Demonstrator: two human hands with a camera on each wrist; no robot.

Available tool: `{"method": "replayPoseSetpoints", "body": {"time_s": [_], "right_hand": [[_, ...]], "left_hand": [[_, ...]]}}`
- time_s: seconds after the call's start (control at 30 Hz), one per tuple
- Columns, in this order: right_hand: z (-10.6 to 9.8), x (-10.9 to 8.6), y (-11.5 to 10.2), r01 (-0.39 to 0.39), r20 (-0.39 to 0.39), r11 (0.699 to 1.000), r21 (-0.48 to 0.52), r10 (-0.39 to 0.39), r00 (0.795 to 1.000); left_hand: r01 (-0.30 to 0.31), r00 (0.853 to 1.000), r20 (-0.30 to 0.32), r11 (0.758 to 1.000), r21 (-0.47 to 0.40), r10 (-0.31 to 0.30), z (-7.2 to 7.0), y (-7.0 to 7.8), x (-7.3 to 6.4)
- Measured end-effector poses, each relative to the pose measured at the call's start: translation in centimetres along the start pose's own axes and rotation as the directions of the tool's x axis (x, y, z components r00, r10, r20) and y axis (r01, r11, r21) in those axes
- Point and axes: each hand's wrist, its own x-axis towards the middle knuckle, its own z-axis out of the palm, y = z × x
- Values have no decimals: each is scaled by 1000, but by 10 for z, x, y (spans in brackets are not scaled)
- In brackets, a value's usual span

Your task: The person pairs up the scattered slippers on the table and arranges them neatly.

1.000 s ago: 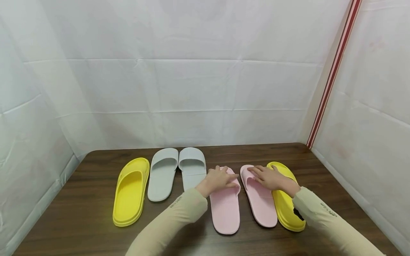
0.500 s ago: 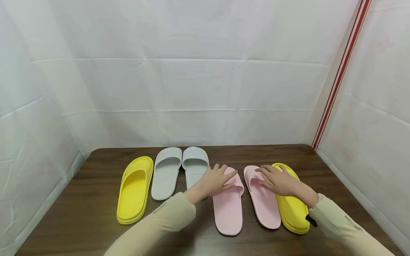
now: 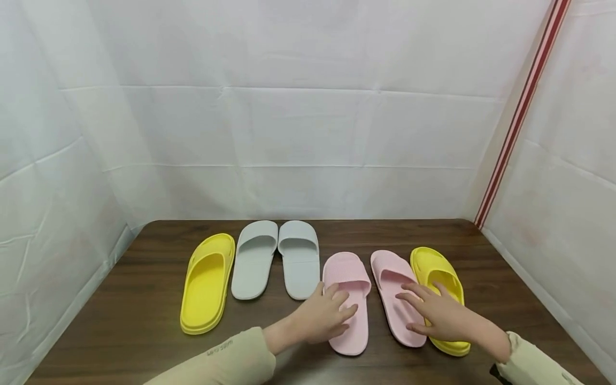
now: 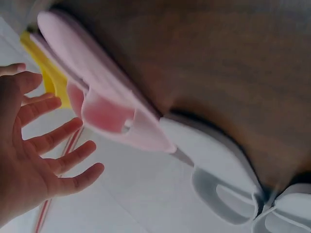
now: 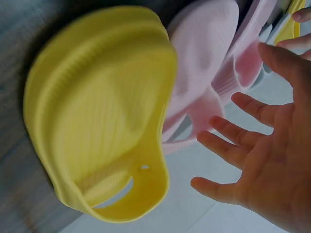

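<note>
My left hand [image 3: 321, 316] hovers over the left pink slipper [image 3: 350, 337], fingers spread and relaxed. In the left wrist view that hand [image 4: 43, 141] holds nothing and stands apart from the pink slipper [image 4: 92, 63]. My right hand [image 3: 438, 313] hangs over the right pink slipper [image 3: 392, 294] and the right yellow slipper [image 3: 428, 261], covering part of both. The right wrist view has its fingers apart and nothing in them, beside the yellow slipper [image 5: 97, 107] and the pink slipper [image 5: 204, 53]. Both pink slippers lie with toes pointing away from me.
Two pale grey slippers, the left one [image 3: 254, 267] and the right one [image 3: 299, 267], lie side by side at the back. Another yellow slipper [image 3: 206, 289] lies to their left. The dark wooden table [image 3: 120, 321] is enclosed by white cloth walls [image 3: 298, 128].
Both hands have drawn back toward me from the straps of the pink slippers, which now show more fully. The whole head view has shifted slightly, moving the slippers right in the picture.
</note>
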Motion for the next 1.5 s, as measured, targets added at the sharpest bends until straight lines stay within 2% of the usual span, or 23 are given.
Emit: {"method": "replayPoseSetpoints", "body": {"time_s": [0.17,0.33,0.5,0.67,0.77,0.9,1.17,1.5], "right_hand": [[3,-9,-7,0,38,1000,30,-1,999],[13,-13,-9,26,36,1000,-16,-26,999],[20,-15,-7,12,78,1000,-25,-10,997],[23,-15,-7,5,94,1000,-16,-3,996],[24,-12,-6,1,106,1000,-16,1,994],[21,-6,-6,7,126,1000,-10,-6,992],[15,19,1,-6,202,999,45,-3,979],[17,50,15,-64,268,997,32,53,962]], "left_hand": [[-33,999,10,999,-5,33,5,9,-10],[-51,998,23,999,-11,51,10,13,-16],[-75,996,54,997,-22,76,13,14,-17],[-74,996,45,997,-39,75,14,15,-15],[-62,997,40,998,-30,63,15,14,-13],[-38,997,72,999,-15,39,19,12,-9],[21,992,126,1000,6,-21,29,1,4],[113,963,249,993,-26,-103,36,-12,24]]}}
